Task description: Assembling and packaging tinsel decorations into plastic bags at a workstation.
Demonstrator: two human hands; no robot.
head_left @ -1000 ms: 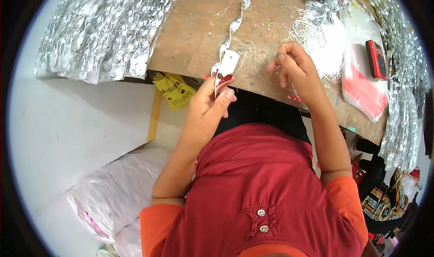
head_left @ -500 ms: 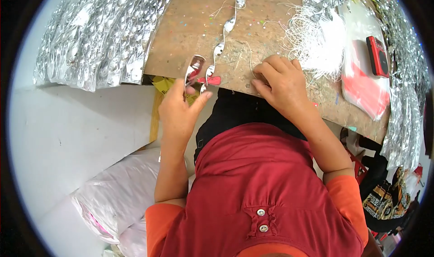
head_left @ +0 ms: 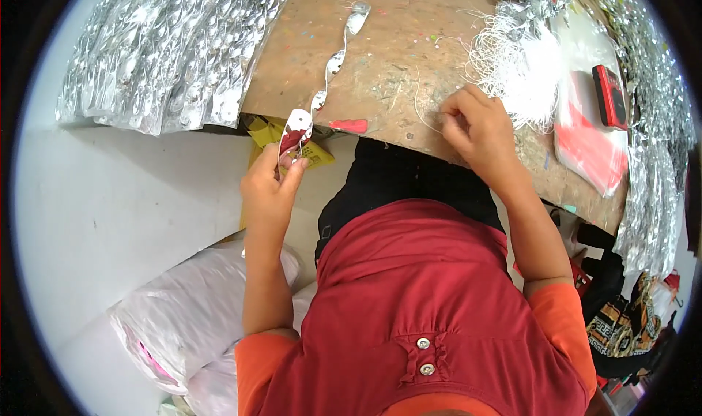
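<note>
My left hand (head_left: 272, 184) pinches the near end of a string of shiny silver pieces (head_left: 330, 66), held just off the near left edge of the brown worktable (head_left: 409, 57). The string runs up and away across the table. My right hand (head_left: 477, 127) rests on the table with its fingers pinched on a thin white thread (head_left: 423, 107), beside a tangled heap of white threads (head_left: 515, 68). A red patch (head_left: 349, 125) marks the table between the two hands.
Piles of silver garlands (head_left: 164, 57) lie at the left of the table and more hang at the right edge (head_left: 651, 160). A red phone-like object (head_left: 608, 95) lies on a white and red sheet (head_left: 585, 138). A white plastic bag (head_left: 175, 321) sits on the floor.
My left hand has drawn the silver string leftwards and down, off the table edge. My right hand has moved up and right towards the white thread heap.
</note>
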